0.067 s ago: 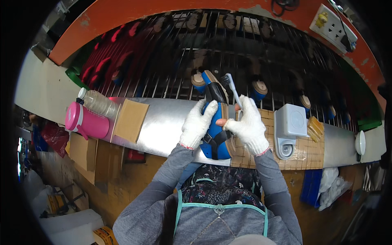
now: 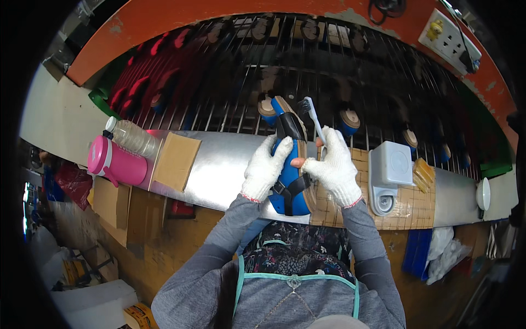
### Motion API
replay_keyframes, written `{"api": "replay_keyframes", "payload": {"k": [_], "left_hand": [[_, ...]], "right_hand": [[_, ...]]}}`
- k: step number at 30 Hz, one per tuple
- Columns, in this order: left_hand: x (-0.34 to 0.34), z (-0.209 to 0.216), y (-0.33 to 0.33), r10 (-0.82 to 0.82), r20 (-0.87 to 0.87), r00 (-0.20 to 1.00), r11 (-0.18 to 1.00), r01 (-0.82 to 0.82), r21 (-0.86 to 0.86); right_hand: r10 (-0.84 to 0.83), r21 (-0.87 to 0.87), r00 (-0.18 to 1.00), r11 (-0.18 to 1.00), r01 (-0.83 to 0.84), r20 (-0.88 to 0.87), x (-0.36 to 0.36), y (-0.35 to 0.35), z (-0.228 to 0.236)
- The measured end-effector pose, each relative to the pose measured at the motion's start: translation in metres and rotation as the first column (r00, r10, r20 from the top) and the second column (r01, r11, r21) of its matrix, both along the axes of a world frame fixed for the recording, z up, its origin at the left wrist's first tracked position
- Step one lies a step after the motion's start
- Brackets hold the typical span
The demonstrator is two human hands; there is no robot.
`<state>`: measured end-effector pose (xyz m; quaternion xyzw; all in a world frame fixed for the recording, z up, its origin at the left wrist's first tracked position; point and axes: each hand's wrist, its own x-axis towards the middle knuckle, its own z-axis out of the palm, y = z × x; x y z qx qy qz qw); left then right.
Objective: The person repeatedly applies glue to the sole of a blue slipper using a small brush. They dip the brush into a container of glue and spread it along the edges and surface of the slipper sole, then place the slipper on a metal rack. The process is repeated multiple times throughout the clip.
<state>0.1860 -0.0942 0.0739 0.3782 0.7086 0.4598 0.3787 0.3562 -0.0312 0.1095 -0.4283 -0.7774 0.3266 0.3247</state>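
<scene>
Both my hands wear white knitted gloves. My left hand (image 2: 265, 169) is closed round the left side of a sandal (image 2: 298, 205) with black straps on a blue last. The sandal is held lengthwise away from me, its buckled strap toward me and a wide black strap farther off. In my right hand (image 2: 335, 168) is a toothbrush-like brush (image 2: 314, 117) with a pale handle and dark bristles, its head pointing up and away. Bare fingertips show through the right glove; the thumb rests against the sandal's right edge. The bristles are apart from the shoe.
Beyond the metal ledge (image 2: 211, 164) runs a rack of bars (image 2: 241, 104) carrying several shoes on lasts. To the left are a pink jug (image 2: 121, 162), a clear bottle (image 2: 133, 137) and a cardboard piece (image 2: 177, 162). A white dispenser (image 2: 390, 170) and yellowish blocks (image 2: 423, 175) lie right.
</scene>
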Motion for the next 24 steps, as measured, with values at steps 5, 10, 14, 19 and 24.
{"api": "replay_keyframes", "payload": {"k": [5, 10, 14, 19, 24], "left_hand": [[-0.010, 0.003, -0.002, 0.017, -0.068, 0.998, 0.999, -0.020, -0.042], [-0.028, -0.013, -0.013, 0.115, 0.474, 0.873, 0.993, -0.095, -0.066], [-0.051, -0.049, -0.021, -0.032, 0.990, 0.135, 0.955, -0.289, 0.070], [-0.100, -0.064, -0.022, -0.214, 0.967, -0.136, 0.933, -0.323, 0.161], [-0.180, -0.060, 0.068, -0.082, 0.912, 0.402, 0.846, -0.456, 0.277]], "right_hand": [[0.016, 0.072, 1.000, 0.997, -0.015, -0.018, -0.019, 0.033, 0.003], [-0.041, -0.217, 0.901, 0.974, -0.060, -0.433, -0.026, 0.059, -0.019], [-0.251, -0.610, 0.746, 0.751, -0.253, -0.617, -0.026, 0.073, -0.055], [-0.282, -0.699, 0.788, 0.671, -0.246, -0.547, -0.066, 0.099, -0.088], [-0.151, -0.536, 0.970, 0.844, 0.025, -0.193, -0.148, 0.138, -0.110]]}}
